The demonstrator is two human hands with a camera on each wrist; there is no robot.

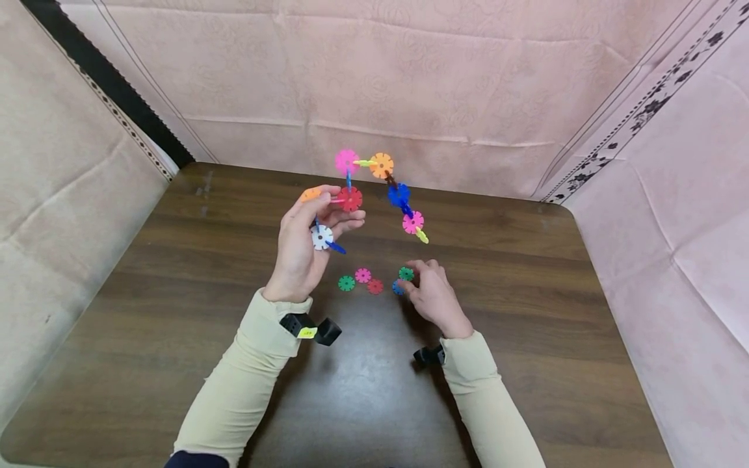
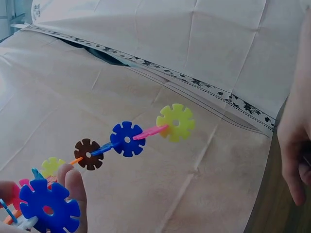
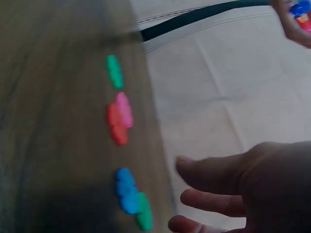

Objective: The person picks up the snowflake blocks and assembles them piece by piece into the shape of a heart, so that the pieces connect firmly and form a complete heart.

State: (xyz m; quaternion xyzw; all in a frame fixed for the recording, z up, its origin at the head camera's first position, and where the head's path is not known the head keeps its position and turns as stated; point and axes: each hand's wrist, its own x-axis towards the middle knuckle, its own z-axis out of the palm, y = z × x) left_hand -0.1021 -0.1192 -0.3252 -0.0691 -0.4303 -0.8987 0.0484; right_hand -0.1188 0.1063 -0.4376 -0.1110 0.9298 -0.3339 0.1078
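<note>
My left hand [image 1: 295,253] holds up a chain of notched plastic snowflake discs, pinching it near a red disc [image 1: 351,199]. From there the chain runs up to a pink disc, across to an orange disc [image 1: 381,165], then down through blue to another pink disc [image 1: 413,222] tipped with yellow-green. A white disc [image 1: 321,238] with a blue one hangs by the left palm. My right hand [image 1: 435,299] reaches over the table beside a loose green disc [image 1: 406,273] and a blue disc [image 1: 398,287]. In the right wrist view its fingers are loosely bent, with nothing between them.
Left of the right hand, a green disc [image 1: 346,283], a pink disc [image 1: 363,275] and a red disc [image 1: 375,286] lie on the brown wooden table [image 1: 526,312]. Pale cloth [image 1: 374,78] hangs behind the table and along both sides.
</note>
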